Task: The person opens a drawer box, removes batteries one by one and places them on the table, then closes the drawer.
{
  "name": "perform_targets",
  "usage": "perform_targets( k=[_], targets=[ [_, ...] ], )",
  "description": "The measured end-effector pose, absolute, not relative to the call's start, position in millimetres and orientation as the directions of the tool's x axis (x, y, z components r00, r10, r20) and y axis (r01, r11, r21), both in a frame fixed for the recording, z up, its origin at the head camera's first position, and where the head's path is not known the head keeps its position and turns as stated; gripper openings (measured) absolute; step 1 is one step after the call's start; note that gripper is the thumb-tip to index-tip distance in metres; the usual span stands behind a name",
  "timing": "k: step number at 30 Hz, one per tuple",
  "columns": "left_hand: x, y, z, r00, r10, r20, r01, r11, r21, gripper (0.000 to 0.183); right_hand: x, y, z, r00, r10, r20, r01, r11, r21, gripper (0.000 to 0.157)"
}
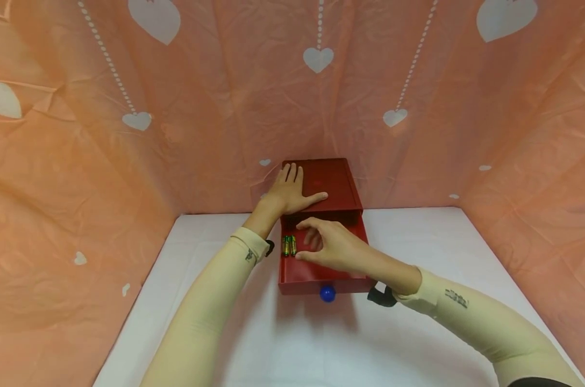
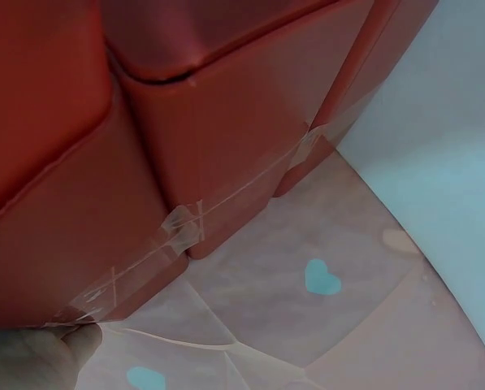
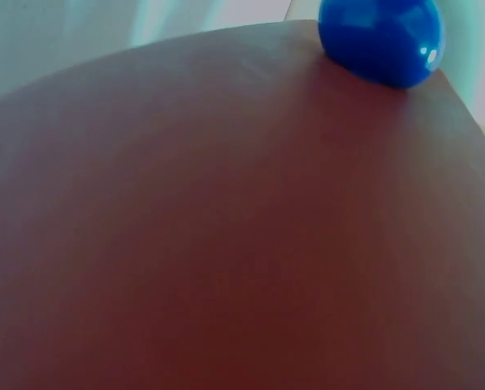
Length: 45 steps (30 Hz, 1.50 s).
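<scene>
The right grip (image 1: 333, 244) is hovering wide, holding nothing, beside the batteries (image 1: 293, 245); the left grip (image 1: 291, 194) is lying spread on the red box (image 1: 326, 177). Just below the frame's centre, the batteries are resting in the drawer (image 1: 299, 288), probably being light, stiff and slippery, inviting a pinch at both ends, and are showing glossy green and gold.

A flat white tabletop (image 1: 418, 242) carries a red box (image 1: 328, 183) with its drawer (image 1: 299, 288) standing open
</scene>
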<state>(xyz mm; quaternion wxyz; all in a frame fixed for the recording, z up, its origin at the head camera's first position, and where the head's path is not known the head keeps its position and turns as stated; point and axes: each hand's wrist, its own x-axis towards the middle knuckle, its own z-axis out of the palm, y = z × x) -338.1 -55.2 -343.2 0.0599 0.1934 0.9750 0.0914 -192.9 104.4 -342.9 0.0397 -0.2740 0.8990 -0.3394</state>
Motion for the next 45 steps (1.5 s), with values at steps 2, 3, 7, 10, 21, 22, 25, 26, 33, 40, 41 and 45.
perform_targets(
  k=[2, 3, 7, 10, 21, 22, 25, 26, 33, 40, 41, 45],
  targets=[
    [-338, -55, -344, -0.919, 0.386, -0.077, 0.365, 0.908, 0.204, 0.114, -195, 104, -343, -0.845, -0.524, 0.103, -0.466, 0.629, -0.622, 0.061],
    [-338, -55, -344, -0.92, 0.385, -0.074, 0.364, 0.909, 0.205, 0.114, -196, 104, -343, -0.843, -0.529, 0.097, -0.468, 0.632, -0.618, 0.061],
    [-338, -55, -344, -0.921, 0.384, -0.068, 0.363, 0.907, 0.213, 0.114, -198, 103, -346, -0.84, -0.54, 0.058, -0.461, 0.653, -0.601, 0.063],
    [-338, -54, -344, -0.92, 0.386, -0.068, 0.364, 0.907, 0.212, 0.114, -199, 102, -348, -0.838, -0.544, 0.037, -0.456, 0.663, -0.594, 0.065],
    [-341, -54, -345, -0.922, 0.373, -0.1, 0.348, 0.915, 0.202, 0.114, -202, 97, -354, -0.839, -0.544, -0.021, -0.44, 0.702, -0.56, 0.063],
    [-341, -54, -345, -0.922, 0.374, -0.099, 0.349, 0.915, 0.204, 0.114, -202, 97, -354, -0.839, -0.543, -0.025, -0.439, 0.704, -0.558, 0.064],
    [-339, -55, -344, -0.921, 0.379, -0.087, 0.353, 0.91, 0.218, 0.115, -202, 96, -355, -0.841, -0.541, -0.027, -0.438, 0.708, -0.554, 0.065],
    [-339, -55, -344, -0.921, 0.379, -0.087, 0.353, 0.909, 0.221, 0.115, -202, 96, -356, -0.841, -0.54, -0.026, -0.438, 0.709, -0.553, 0.065],
    [-344, -53, -345, -0.922, 0.368, -0.124, 0.341, 0.92, 0.191, 0.113, -207, 94, -362, -0.84, -0.542, -0.023, -0.439, 0.705, -0.557, 0.067],
    [-347, -53, -346, -0.924, 0.361, -0.129, 0.333, 0.922, 0.197, 0.114, -209, 92, -367, -0.844, -0.536, -0.005, -0.441, 0.7, -0.561, 0.068],
    [-347, -52, -347, -0.924, 0.36, -0.131, 0.331, 0.923, 0.196, 0.114, -209, 92, -368, -0.846, -0.533, -0.006, -0.439, 0.703, -0.56, 0.068],
    [-351, -52, -348, -0.924, 0.352, -0.149, 0.323, 0.928, 0.187, 0.115, -210, 92, -370, -0.846, -0.533, -0.001, -0.443, 0.704, -0.556, 0.067]
  ],
)
